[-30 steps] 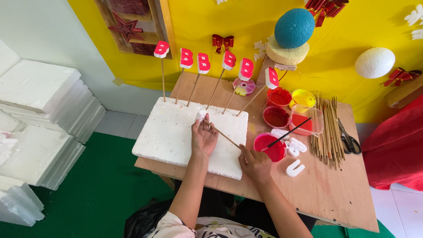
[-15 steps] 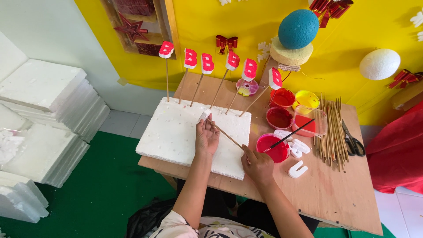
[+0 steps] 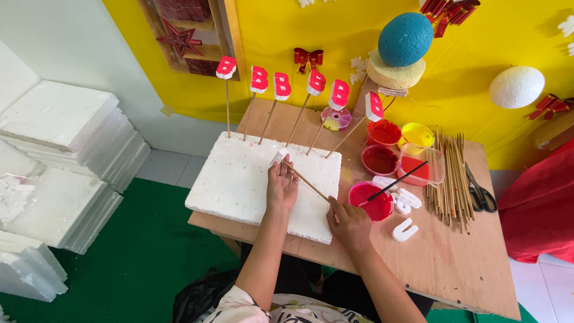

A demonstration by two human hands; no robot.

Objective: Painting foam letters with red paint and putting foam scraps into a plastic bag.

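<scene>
Nearest, the right hand (image 3: pixel 350 222) is clenched around the near end of a thin wooden skewer (image 3: pixel 306 179), which slants up and to the left over the white foam slab (image 3: pixel 239 185). The left hand (image 3: pixel 281 186) rests on the slab just left of it, its fingers pinching a small white foam piece (image 3: pixel 278 157) at the skewer's far tip; whether the tip is already in the piece cannot be told. The slab lies on the left part of a plywood table (image 3: pixel 442 263). Just right of the right hand stands a bowl of red paint (image 3: pixel 371 201) with a dark brush (image 3: pixel 397 180) leaning in it, and beside that lie unpainted white foam letters (image 3: pixel 405 229). Further right is a bundle of bare skewers (image 3: pixel 451 179) and a pair of scissors (image 3: pixel 478 191). Along the slab's far edge, six red-painted foam letters on sticks (image 3: pixel 282 87) stand stuck in the foam, some upright and some tilted. Beyond the bowl sit more paint pots (image 3: pixel 382 133) in red and yellow. At the far edge of the table a blue ball (image 3: pixel 405 39) rests on a yellow foam disc against the yellow wall (image 3: pixel 335 30). Stacks of white foam sheets (image 3: pixel 60 155) lie on the floor at the left.
</scene>
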